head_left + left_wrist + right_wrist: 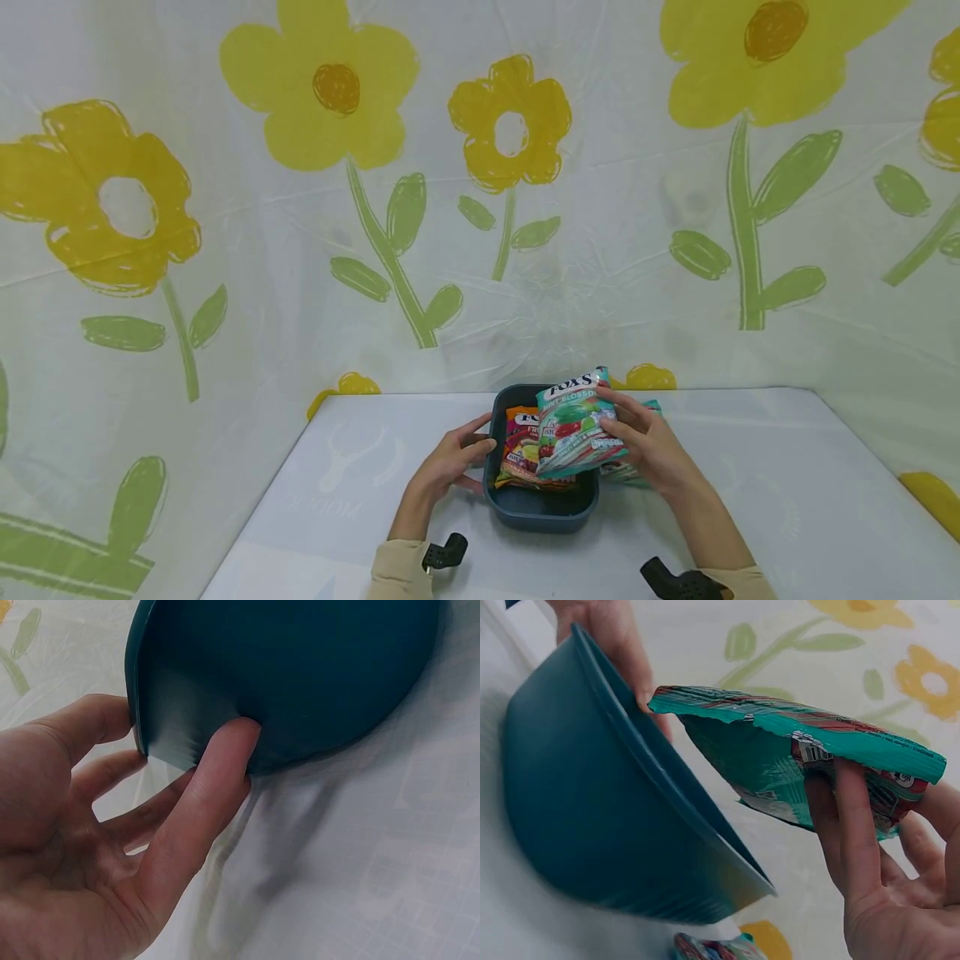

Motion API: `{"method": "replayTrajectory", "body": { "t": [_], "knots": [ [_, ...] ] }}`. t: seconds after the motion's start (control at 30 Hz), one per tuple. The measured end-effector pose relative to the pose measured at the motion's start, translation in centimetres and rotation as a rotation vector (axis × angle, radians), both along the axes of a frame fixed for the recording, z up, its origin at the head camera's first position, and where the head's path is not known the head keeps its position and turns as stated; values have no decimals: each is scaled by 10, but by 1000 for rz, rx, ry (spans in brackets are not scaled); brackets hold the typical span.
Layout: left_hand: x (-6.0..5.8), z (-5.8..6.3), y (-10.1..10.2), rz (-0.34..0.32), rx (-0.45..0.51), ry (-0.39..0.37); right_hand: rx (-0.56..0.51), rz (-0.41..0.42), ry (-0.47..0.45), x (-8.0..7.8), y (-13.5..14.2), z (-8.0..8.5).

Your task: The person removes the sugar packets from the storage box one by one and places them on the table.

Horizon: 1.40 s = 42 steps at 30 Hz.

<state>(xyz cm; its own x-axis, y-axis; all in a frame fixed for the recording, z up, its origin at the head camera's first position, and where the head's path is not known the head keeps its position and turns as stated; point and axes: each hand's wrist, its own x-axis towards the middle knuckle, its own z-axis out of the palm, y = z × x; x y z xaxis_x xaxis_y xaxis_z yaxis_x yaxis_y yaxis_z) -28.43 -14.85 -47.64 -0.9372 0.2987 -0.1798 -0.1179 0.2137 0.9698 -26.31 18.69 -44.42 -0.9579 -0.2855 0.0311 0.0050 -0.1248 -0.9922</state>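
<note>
A dark blue-green plastic box stands on the table, an orange candy bag inside it. At the box's left side is my left hand, with fingers and thumb spread against its wall and rim. In the left wrist view, one finger of the left hand lies along the outer wall. My right hand grips a teal Fox's candy bag by its right side, above the box. The right wrist view shows that bag tilted over the rim, with the right hand's fingers against its underside.
Another teal bag lies on the white table just right of the box, partly hidden behind the right hand. A flower-printed sheet hangs behind the table. Black wrist cameras sit at both sleeves.
</note>
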Motion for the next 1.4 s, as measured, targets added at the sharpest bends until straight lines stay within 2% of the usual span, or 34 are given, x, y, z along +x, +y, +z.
{"method": "replayTrajectory", "body": {
  "t": [0.13,0.5,0.83,1.1,1.4],
  "knots": [
    [0,0,0,-3,-5,11,15,-40,-21,1,9,2],
    [-2,-1,1,-1,-9,1,-18,-82,-11,2,34,6],
    [-2,0,1,-17,18,6,-111,-80,3,4,53,8],
    [-2,-1,2,-10,6,6,-242,-91,45,5,69,5],
    [-3,-1,2,2,-4,-4,-264,-175,10,9,84,4]
  ]
}}
